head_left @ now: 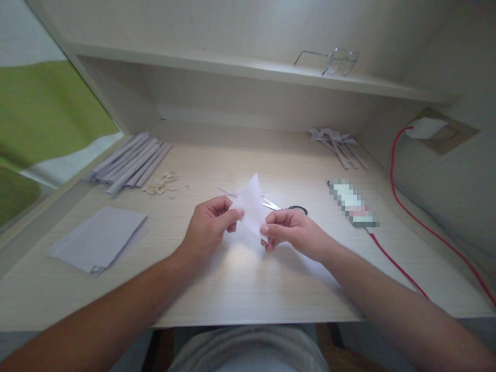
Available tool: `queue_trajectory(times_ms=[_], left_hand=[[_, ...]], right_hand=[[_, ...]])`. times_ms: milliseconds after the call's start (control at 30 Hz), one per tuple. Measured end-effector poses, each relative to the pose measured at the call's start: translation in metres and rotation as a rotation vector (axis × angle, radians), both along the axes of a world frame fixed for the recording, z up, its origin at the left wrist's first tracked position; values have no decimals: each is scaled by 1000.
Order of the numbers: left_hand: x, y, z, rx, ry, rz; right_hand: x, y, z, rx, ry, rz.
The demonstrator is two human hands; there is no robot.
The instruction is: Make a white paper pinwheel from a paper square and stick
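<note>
Head view: both bare forearms reach in from the near edge of a pale wooden desk point(248, 289) and meet above its middle. The left hand point(207, 227) and the right hand point(294, 232) hold one small white sheet of paper point(251, 206) between them, raised a little off the desk, its pointed upper corner aimed at the far edge. The left thumb and forefinger pinch the sheet's left edge, with the other fingers curled under it. The right thumb and forefinger pinch its lower right edge, the remaining fingers folded in toward the palm.

Just behind the right hand a pair of scissors point(284, 207) lies on the desk, the blades pointing toward the paper and the dark handle loop showing past the knuckles. Toward the near left corner sits a flat stack of grey paper sheets point(98, 240). Further back along the left edge lies a bundle of rolled grey paper tubes point(129, 163), with a scatter of small pale scraps point(163, 185) just beside its near end. Near the far right corner rests a small heap of folded grey paper pieces point(339, 144). A blurred, oblong object point(353, 202) lies right of the scissors, and a red cable point(399, 266) runs from it toward the near right edge. On the shelf above the desk rests a pair of wire-framed glasses point(337, 61).
</note>
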State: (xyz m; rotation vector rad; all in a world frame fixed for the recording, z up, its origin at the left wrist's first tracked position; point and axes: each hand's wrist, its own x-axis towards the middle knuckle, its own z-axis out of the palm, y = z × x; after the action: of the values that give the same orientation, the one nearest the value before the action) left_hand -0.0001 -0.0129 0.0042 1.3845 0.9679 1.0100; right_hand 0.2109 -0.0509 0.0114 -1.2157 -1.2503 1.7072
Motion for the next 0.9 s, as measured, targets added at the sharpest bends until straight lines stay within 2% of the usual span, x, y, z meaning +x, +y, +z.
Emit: queue_trajectory(times_ms=[167,267,333,400,500,600,667,733,833,900], left_hand=[[-1,3,-2,-36,-14,13],[-1,4,-2,-127,-59,-18],[-1,6,-1,-219,-129,-57],[-1,7,-1,-311,-198,-106],[0,8,-1,-400,-226,-181],[1,6,-1,-443,-174,-275],[1,4,1,-413,-101,-317],[2,2,4,-307,-4,-283],[2,-1,9,-69,79,-124],[1,-3,12,46,68,-95]], right_hand=[[3,0,4,28,-2,8],[3,-2,4,124,28,-18],[2,-3,3,272,27,-94],[3,-5,1,492,-77,-162],[4,-8,-1,861,-361,-132],[5,-9,1,1078,-450,-124],[5,-10,4,1104,-424,-149],[5,-10,6,1055,-392,-177],[4,-12,9,878,-316,-211],[4,-12,10,741,-254,-209]])
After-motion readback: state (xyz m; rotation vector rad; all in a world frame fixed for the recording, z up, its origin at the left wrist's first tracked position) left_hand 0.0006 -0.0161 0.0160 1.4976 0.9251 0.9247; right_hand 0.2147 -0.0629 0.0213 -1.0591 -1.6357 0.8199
